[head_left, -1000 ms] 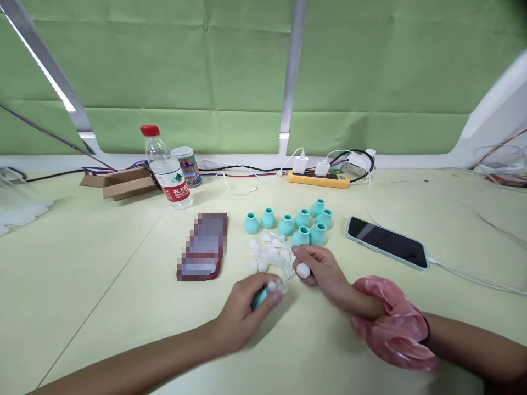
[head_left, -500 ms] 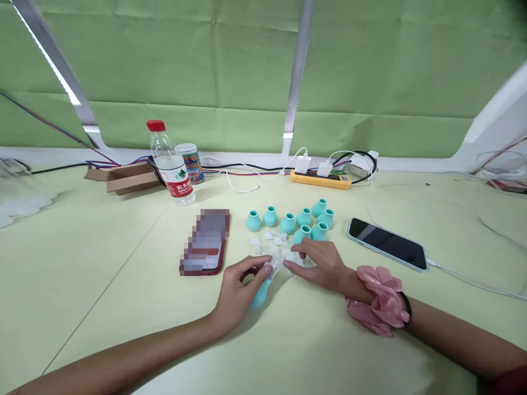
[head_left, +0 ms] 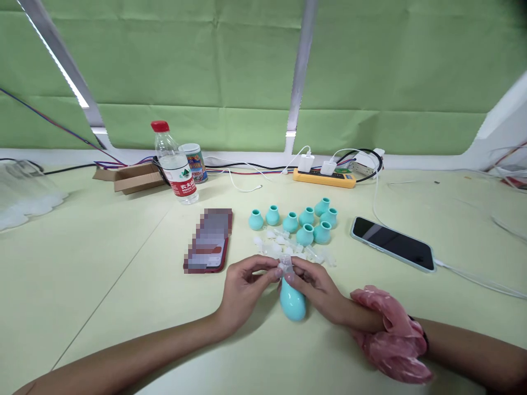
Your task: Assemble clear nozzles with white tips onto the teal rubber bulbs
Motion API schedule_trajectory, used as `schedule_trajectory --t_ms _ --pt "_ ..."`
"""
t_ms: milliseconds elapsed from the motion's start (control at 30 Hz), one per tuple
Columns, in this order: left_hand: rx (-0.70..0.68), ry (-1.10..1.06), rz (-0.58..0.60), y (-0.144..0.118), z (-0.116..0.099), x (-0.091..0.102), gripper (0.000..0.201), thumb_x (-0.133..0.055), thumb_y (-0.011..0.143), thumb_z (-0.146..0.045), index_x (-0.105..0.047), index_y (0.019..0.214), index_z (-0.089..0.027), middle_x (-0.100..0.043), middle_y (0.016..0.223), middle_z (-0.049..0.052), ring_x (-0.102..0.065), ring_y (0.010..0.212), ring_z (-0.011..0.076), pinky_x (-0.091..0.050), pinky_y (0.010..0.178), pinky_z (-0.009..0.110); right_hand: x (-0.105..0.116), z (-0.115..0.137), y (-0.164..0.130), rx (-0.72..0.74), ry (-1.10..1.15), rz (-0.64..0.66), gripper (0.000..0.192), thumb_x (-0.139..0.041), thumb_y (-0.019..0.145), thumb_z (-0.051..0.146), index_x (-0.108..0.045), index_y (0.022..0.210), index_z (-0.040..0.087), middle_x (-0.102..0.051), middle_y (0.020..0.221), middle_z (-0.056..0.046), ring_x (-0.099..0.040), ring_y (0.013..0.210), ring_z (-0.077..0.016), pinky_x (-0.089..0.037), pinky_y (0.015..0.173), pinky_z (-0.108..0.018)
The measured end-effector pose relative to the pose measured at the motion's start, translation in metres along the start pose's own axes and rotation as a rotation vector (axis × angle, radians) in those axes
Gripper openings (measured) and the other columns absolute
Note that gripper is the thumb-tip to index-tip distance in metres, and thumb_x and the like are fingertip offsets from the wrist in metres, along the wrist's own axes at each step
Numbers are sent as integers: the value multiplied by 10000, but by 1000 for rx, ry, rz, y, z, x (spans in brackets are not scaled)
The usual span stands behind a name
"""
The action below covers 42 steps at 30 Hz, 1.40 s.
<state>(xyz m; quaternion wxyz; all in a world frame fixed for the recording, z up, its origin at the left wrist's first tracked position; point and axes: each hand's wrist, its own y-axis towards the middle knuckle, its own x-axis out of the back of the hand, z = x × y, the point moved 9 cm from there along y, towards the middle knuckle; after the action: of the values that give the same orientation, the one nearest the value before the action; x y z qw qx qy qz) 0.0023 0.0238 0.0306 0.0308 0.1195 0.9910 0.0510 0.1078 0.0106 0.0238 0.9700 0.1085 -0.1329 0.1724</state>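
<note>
Turquoise and glossy, a rounded bulb (head_left: 292, 302) lies between 2 bare hands at the near middle of the pale worktop (head_left: 164, 307), narrow end pointing away. A clear plastic piece (head_left: 285, 262) is at that end. The step in hand looks like working this piece at the neck; the next move probably calls for a steady pinch and good alignment. Left hand (head_left: 245, 288): thumb and fingers nearly closed on the clear piece. Right hand (head_left: 323, 288): fingers curled, nearly closed around the neck. Just beyond lie loose white and clear pieces (head_left: 315, 254), then 8 open-mouthed turquoise pots (head_left: 290, 223), with 2 phones (head_left: 393, 244) flanking them.
</note>
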Motion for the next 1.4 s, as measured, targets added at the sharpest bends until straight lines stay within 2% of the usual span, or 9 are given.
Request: schedule_trajectory --t_ms 100,167,367,500,633,867,1000,1167,1400 --pt "45 12 -17 2 5 4 166 -656 654 -240 -662 790 -145 -674 804 45 -617 746 178 -533 680 277 2 -3 -1 25 -48 -18 260 -379 840 393 -468 745 168 -404 625 18 -387 582 -94 -352 507 -196" --pt "56 17 -2 3 5 3 169 -651 656 -249 -678 789 -147 -683 798 46 -626 717 177 -536 678 285 2 -3 -2 35 -108 -21 261 -354 850 389 -480 778 171 -436 655 8 -415 621 -109 -371 541 -206" --pt "46 -23 41 7 2 -1 121 -698 594 -206 -694 700 -148 -678 674 33 -605 593 142 -510 571 237 -1 2 -3 70 -181 22 241 -323 869 352 -495 855 184 -494 689 1 -460 687 -127 -395 610 -225" --pt "148 -63 108 10 7 -4 102 -686 610 -227 -691 648 -132 -626 526 20 -552 500 119 -484 532 244 -6 7 -2 91 -139 76 249 -307 880 324 -511 905 183 -535 765 -7 -482 693 -116 -404 640 -225" --pt "228 -87 143 9 12 -5 151 -682 619 -235 -689 708 -114 -613 548 29 -543 526 116 -475 571 251 -7 10 -1 109 -129 70 261 -313 878 322 -524 928 176 -548 727 -8 -505 700 -126 -413 648 -233" --pt "307 -161 48 5 21 1 99 -652 634 -168 -678 709 -110 -621 581 34 -531 543 104 -449 585 236 -3 4 -3 82 -179 -16 210 -425 826 342 -525 908 178 -537 647 8 -499 635 -119 -389 550 -214" --pt "289 -103 38 4 18 2 94 -670 618 -182 -680 666 -102 -597 543 18 -491 523 86 -417 553 211 3 -5 -4 35 -171 -94 226 -445 813 348 -502 936 168 -543 655 8 -457 553 -96 -332 466 -206" --pt "251 -16 89 4 12 -1 113 -644 645 -217 -694 659 -116 -575 523 7 -452 511 84 -387 530 208 2 -5 -3 34 -184 -92 235 -458 804 347 -498 952 169 -565 667 -1 -475 574 -104 -334 472 -210" --pt "236 63 89 7 6 0 149 -630 652 -250 -675 613 -113 -556 521 9 -454 516 96 -384 532 218 5 -7 -2 11 -208 -136 235 -474 787 343 -504 918 150 -554 654 -1 -421 525 -86 -321 462 -204"
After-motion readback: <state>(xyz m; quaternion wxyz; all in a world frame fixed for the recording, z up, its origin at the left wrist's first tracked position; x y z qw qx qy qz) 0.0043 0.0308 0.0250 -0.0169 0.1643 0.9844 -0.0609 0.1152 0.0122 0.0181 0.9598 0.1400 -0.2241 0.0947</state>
